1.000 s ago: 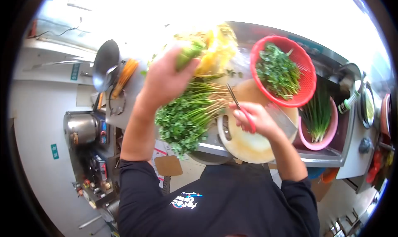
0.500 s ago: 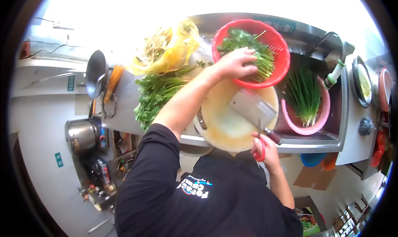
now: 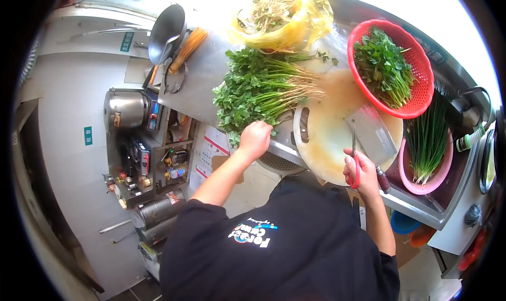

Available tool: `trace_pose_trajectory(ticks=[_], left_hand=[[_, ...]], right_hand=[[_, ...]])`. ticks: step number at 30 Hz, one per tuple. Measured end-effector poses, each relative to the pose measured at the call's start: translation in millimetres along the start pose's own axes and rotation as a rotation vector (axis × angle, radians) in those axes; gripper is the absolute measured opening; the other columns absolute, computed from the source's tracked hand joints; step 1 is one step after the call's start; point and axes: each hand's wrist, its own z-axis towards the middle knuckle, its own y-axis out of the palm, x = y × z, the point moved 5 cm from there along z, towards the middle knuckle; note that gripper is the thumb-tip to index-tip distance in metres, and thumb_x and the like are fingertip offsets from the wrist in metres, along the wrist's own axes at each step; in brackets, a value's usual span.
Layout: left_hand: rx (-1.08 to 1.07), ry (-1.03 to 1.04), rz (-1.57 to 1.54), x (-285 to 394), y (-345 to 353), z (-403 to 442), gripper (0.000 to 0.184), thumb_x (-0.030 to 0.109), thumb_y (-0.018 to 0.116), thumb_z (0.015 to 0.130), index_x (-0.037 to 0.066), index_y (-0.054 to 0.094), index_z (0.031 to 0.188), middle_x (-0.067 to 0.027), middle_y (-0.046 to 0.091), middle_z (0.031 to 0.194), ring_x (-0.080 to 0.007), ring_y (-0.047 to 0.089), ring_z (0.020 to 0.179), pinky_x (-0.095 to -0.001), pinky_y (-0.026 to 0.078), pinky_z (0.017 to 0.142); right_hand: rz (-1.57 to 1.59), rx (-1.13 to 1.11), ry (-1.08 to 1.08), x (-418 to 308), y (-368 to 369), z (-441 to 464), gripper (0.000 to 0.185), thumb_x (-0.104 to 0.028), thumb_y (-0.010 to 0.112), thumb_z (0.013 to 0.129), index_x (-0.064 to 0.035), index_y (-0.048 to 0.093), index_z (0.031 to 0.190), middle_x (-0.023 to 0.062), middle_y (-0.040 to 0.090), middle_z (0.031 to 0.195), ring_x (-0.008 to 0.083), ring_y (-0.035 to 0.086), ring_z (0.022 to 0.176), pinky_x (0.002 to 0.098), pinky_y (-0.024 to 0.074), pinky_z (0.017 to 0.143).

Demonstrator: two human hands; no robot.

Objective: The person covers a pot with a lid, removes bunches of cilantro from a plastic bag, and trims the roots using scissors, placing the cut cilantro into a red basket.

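My left hand (image 3: 256, 139) is at the near edge of a pile of leafy cilantro (image 3: 247, 90), its fingers curled closed on the leaves. The pile's stems and pale roots point right, onto the round cutting board (image 3: 329, 143). My right hand (image 3: 362, 173) holds scissors (image 3: 354, 170) by their red handles, blades pointing up over the board. Beside it a cleaver (image 3: 371, 135) lies flat on the board, its dark handle past the near edge. More cilantro (image 3: 387, 69) lies in a red basket (image 3: 426, 98) at the board's far right.
Behind the pile stands a yellow plastic bag (image 3: 282, 35) with root trimmings. A pink basin (image 3: 440, 177) of green onions (image 3: 428, 143) sits in the sink (image 3: 448, 214) at right. A wok (image 3: 167, 32) and a bundle of thin sticks (image 3: 188, 49) are at the far left.
My left hand has moved from the cilantro in the red basket to the near edge of the pile on the left. My right hand still holds the scissors. The view has turned left.
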Motion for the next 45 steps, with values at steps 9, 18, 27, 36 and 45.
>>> trace_pose_trajectory(ticks=[9, 18, 27, 36, 45], left_hand=[[0.057, -0.153, 0.092, -10.0, 2.9, -15.1, 0.022, 0.011, 0.072, 0.073, 0.009, 0.064, 0.094, -0.0091, 0.061, 0.091, -0.0298, 0.057, 0.088, -0.0446, 0.044, 0.084], [0.271, 0.025, -0.241, 9.2, -37.5, 8.6, 0.033, 0.009, 0.074, 0.077, 0.005, 0.057, 0.105, -0.013, 0.062, 0.091, -0.0331, 0.059, 0.082, -0.0425, 0.048, 0.074], [0.185, -0.112, 0.147, 3.6, 12.4, 22.2, 0.073, 0.037, 0.081, 0.07, 0.004, 0.051, 0.127, -0.0123, 0.053, 0.103, -0.0309, 0.051, 0.096, -0.0414, 0.043, 0.085], [0.208, -0.081, 0.19, -5.5, 15.0, 27.4, 0.054, 0.016, 0.079, 0.061, 0.01, 0.055, 0.109, -0.0095, 0.055, 0.109, -0.0322, 0.05, 0.106, -0.0477, 0.039, 0.095], [0.246, -0.086, 0.119, -9.6, -1.8, 31.6, 0.049, 0.012, 0.074, 0.064, 0.006, 0.06, 0.11, -0.011, 0.06, 0.097, -0.0323, 0.056, 0.092, -0.0451, 0.045, 0.089]], right_hand=[[-0.053, -0.076, -0.01, 6.6, 47.4, 3.3, 0.037, -0.02, 0.062, 0.095, 0.001, 0.056, 0.124, 0.0003, 0.057, 0.071, 0.0038, 0.048, 0.053, 0.0206, 0.0403, 0.047], [-0.011, 0.002, 0.007, 26.5, 42.7, -0.5, 0.037, -0.02, 0.061, 0.096, 0.0019, 0.054, 0.125, -0.0002, 0.055, 0.071, 0.0036, 0.047, 0.053, 0.0205, 0.0396, 0.048], [0.005, 0.041, -0.009, 26.8, 49.7, -4.2, 0.036, -0.021, 0.06, 0.096, 0.0027, 0.055, 0.123, -0.0001, 0.056, 0.071, 0.0041, 0.049, 0.053, 0.0206, 0.0407, 0.048], [-0.02, 0.03, 0.007, 32.1, 44.1, -1.9, 0.036, -0.022, 0.06, 0.096, 0.0019, 0.055, 0.122, -0.0001, 0.055, 0.07, 0.0041, 0.048, 0.052, 0.0206, 0.0397, 0.047], [0.01, 0.004, 0.023, 31.3, 43.5, 3.1, 0.036, -0.021, 0.061, 0.096, 0.002, 0.055, 0.123, 0.0002, 0.056, 0.071, 0.0042, 0.047, 0.051, 0.0209, 0.0398, 0.047]])
